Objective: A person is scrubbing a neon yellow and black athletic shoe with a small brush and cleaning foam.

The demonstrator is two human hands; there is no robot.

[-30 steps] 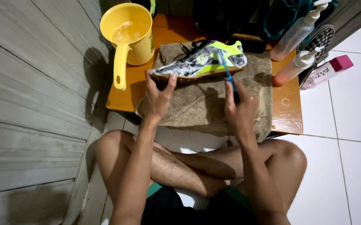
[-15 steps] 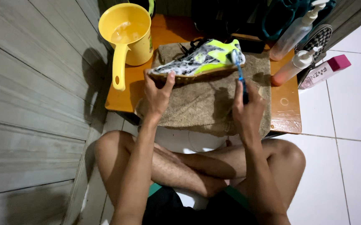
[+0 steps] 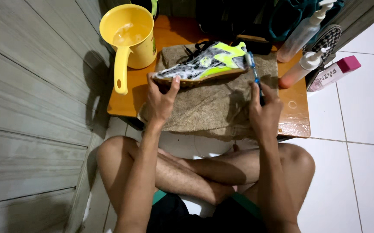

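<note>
A neon-yellow, white and black sports shoe (image 3: 204, 64), covered in soap foam, lies on its side on a brown towel (image 3: 215, 103) spread over a low orange wooden table (image 3: 297, 114). My left hand (image 3: 161, 99) grips the shoe's toe end, thumb up against the sole. My right hand (image 3: 264, 110) holds a blue toothbrush (image 3: 254, 73) upright, its bristle head touching the shoe's heel.
A yellow water dipper (image 3: 128, 36) with soapy water stands at the table's back left. Two pump bottles (image 3: 301, 30) (image 3: 299, 71) and a pink-capped tube (image 3: 333, 73) are at the right. A grey plank wall runs along the left; white tiles at right. My crossed legs are below.
The brush has moved right along the shoe, from its middle to the heel end. My right hand shifted right with it. My left hand stays on the toe.
</note>
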